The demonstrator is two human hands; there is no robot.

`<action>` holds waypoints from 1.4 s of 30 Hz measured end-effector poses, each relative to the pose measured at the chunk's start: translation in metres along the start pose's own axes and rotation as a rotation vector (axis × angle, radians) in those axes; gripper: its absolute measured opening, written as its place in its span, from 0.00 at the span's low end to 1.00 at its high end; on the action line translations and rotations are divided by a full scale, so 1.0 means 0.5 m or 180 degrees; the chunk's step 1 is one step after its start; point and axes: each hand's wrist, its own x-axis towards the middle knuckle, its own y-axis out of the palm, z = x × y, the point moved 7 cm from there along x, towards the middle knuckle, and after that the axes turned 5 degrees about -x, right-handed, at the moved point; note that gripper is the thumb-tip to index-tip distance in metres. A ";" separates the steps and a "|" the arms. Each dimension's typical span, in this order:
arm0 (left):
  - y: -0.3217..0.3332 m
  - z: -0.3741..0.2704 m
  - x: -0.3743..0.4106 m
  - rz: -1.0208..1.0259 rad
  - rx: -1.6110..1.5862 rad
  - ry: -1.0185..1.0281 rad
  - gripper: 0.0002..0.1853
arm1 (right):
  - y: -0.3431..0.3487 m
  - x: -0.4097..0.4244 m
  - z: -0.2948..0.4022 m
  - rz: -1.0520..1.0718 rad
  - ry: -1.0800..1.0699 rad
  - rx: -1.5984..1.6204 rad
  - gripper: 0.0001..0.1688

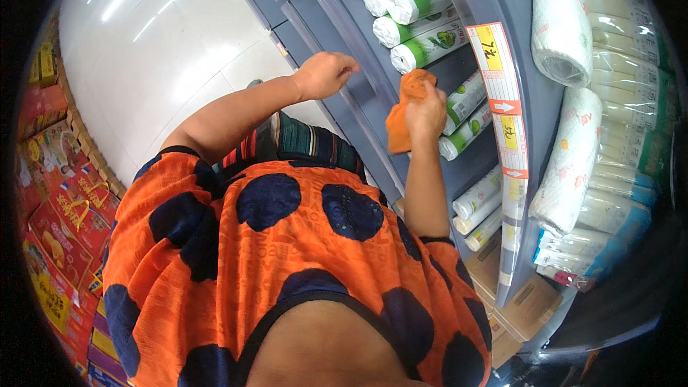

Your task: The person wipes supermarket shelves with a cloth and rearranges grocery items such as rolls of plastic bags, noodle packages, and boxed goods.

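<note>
My right hand [427, 113] grips a crumpled orange cloth [399, 123] over a grey metal shelf [419, 172]. Next to it lie rolls in green-and-white wrapping [430, 45], stacked with their ends facing me. More wrapped rolls [466, 101] are just beyond my right hand, deeper along the same shelf. My left hand [324, 75] hovers before the shelf's front edge, its fingers loosely curled with nothing visible in them. The cloth hides part of the shelf surface beneath it.
A higher shelf with a price-tag strip [497, 80] juts out at the right, bearing patterned wrapped rolls [568, 161] and clear plastic packs [618, 97]. Cardboard boxes [527, 301] sit low down. Left, across the shiny tiled floor [161, 64], stand red printed boxes [70, 215].
</note>
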 end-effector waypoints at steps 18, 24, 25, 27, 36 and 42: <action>-0.038 0.015 -0.010 0.0397 -0.0014 0.0104 0.15 | -0.009 0.102 -0.018 0.0125 0.0612 -0.0908 0.17; 0.030 -0.099 0.056 0.0473 0.0081 0.0170 0.28 | 0.008 0.009 -0.004 0.0549 -0.0638 -0.0418 0.18; 0.037 -0.116 0.068 0.0303 0.0095 0.0236 0.29 | 0.006 0.007 -0.015 0.0592 -0.0798 -0.0253 0.19; 0.050 -0.142 0.088 -0.0072 0.0135 0.0354 0.31 | -0.019 0.012 -0.045 0.0246 -0.0467 0.0387 0.18; 0.086 -0.174 0.164 0.0008 0.0958 -0.0031 0.29 | -0.062 -0.114 -0.110 -0.0450 0.0846 0.2744 0.21; 0.136 -0.185 0.173 -0.1308 0.1113 0.0352 0.23 | -0.109 -0.138 -0.156 -0.0716 0.0832 0.2802 0.18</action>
